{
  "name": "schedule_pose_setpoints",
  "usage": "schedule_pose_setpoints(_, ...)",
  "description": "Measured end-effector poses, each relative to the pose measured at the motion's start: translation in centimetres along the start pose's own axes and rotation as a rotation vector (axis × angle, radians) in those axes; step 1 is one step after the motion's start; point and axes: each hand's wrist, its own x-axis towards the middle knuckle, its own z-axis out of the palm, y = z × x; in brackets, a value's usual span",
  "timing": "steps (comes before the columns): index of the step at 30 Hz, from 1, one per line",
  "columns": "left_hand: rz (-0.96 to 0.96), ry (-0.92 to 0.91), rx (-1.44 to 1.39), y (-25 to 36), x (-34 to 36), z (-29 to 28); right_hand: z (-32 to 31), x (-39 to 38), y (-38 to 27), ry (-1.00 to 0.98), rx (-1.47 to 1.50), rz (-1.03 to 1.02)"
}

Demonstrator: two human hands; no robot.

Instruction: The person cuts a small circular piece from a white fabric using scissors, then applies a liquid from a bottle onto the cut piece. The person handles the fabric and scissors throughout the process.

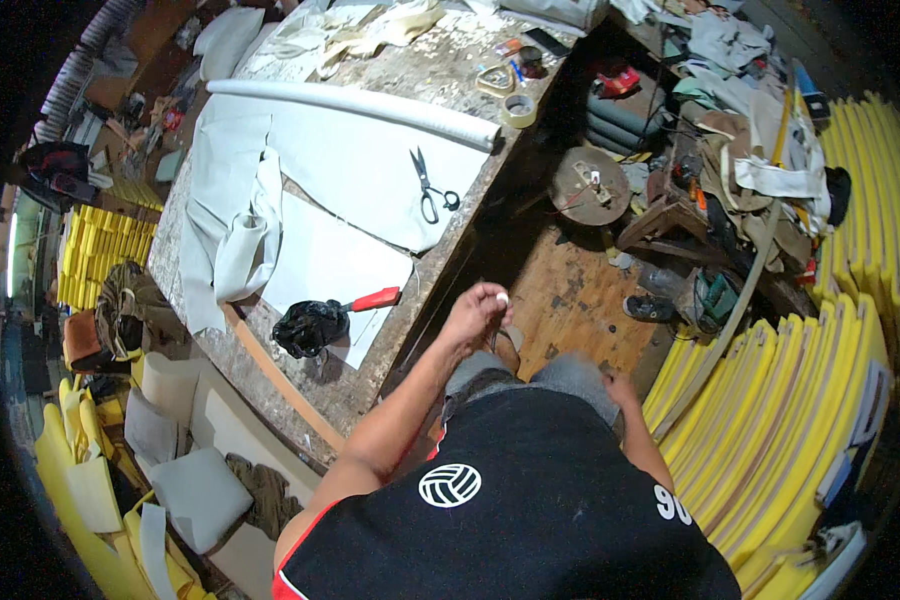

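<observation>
My left hand (471, 318) is raised beside the table's edge, its fingers closed on a small white piece (502, 298) whose kind I cannot make out. Down by my right thigh is my right hand (619, 388), small and smeared, its fingers unclear. On the table nearest the left hand lies a red-handled tool (374, 299), its other end by a crumpled black plastic bag (310, 328). Black-handled scissors (427, 188) rest partly open on pale sheet material (360, 150). A cut piece of that sheet (335, 250) lies in front, with a folded length (235, 250) to its left.
A pale roll (355, 108) spans the worn table (185, 290); a wooden strip (285, 375) crosses its near left corner. Tape (518, 110) sits at the far right corner. Yellow foam panels (770, 420) stand stacked at right, near a round stool (590, 185). Cushions (200, 497) lie lower left.
</observation>
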Motion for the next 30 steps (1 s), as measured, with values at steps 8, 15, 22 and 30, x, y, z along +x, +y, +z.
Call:
schedule_pose_setpoints(8,0.048,0.328,-0.120,5.1,0.3,-4.0,-7.7,14.1,-18.9,-0.069,0.067,-0.242)
schedule_pose_setpoints(15,0.050,0.783,-0.335,1.8,-6.1,-3.1,-8.5,23.6,-40.5,-0.094,-0.044,-0.736)
schedule_pose_setpoints(22,0.281,1.002,-0.639,-1.8,-6.8,-0.2,-5.6,28.4,-52.3,-0.117,-0.217,-0.809)
schedule_pose_setpoints(30,0.278,1.120,-0.782,-5.3,-7.4,3.5,-2.4,27.9,-54.0,-0.135,-0.432,-0.691)
